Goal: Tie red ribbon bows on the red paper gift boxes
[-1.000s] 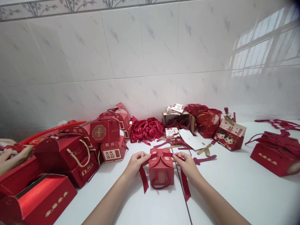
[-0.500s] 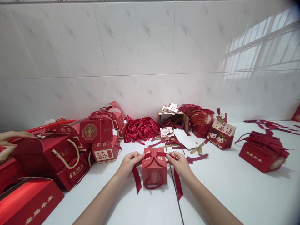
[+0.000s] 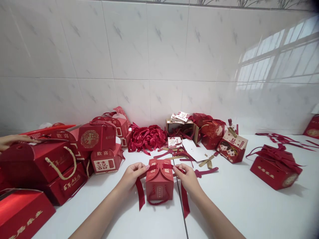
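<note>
A small red box with a rope handle on its front stands on the white table between my hands. A dark red ribbon runs through slots across the box top, and its two ends hang down on either side. My left hand pinches the ribbon at the left edge of the box. On the right edge, my right hand pinches the other side of the same ribbon.
Stacked red boxes fill the left, where another person's hand rests. Behind are a ribbon pile, loose ribbons and cards. A printed box and a bow-tied box stand right.
The view has shifted slightly, so most things appear a little further left. Both of my hands keep their hold on the ribbon.
</note>
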`<state>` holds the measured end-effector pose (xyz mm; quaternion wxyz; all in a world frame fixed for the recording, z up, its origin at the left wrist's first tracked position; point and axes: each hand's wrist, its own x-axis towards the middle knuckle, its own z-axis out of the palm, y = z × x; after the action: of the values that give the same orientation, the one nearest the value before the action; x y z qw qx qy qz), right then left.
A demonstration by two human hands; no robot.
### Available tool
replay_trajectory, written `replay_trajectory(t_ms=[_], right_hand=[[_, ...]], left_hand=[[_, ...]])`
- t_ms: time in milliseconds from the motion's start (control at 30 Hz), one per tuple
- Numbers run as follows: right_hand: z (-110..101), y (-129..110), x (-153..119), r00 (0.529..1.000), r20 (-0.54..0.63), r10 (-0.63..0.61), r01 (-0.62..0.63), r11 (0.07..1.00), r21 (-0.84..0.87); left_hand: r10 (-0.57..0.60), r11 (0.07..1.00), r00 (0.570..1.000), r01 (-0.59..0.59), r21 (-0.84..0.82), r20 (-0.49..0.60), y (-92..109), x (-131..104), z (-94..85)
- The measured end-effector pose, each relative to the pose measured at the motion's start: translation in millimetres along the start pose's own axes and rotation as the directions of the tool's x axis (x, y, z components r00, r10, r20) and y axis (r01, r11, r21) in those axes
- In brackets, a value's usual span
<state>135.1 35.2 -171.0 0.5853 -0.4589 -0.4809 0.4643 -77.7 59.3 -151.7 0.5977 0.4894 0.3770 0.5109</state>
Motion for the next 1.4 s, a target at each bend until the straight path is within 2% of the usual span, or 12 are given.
replay_trajectory(t_ms=[200, 700, 1400], right_hand=[[0.5, -0.7, -0.6, 1.0, 0.011, 0.0, 0.0, 1.0, 0.0], [-2.7, 3.2, 2.2, 1.0, 0.01, 0.009, -0.009, 1.0, -0.012], [-0.9, -4.1, -1.5, 1.0, -0.004, -0.031, 0.031, 0.999, -0.027]], left_hand=[[-0.021, 1.0, 1.0, 0.021, 0.003, -0.002, 4.7, -1.4, 3.4], [-0.021, 0.998, 1.0, 0.021, 0.058, -0.006, 2.2, 0.1, 1.6], [0.016, 0.996, 1.0, -0.016, 0.089, -0.005, 4.6, -1.7, 3.7]])
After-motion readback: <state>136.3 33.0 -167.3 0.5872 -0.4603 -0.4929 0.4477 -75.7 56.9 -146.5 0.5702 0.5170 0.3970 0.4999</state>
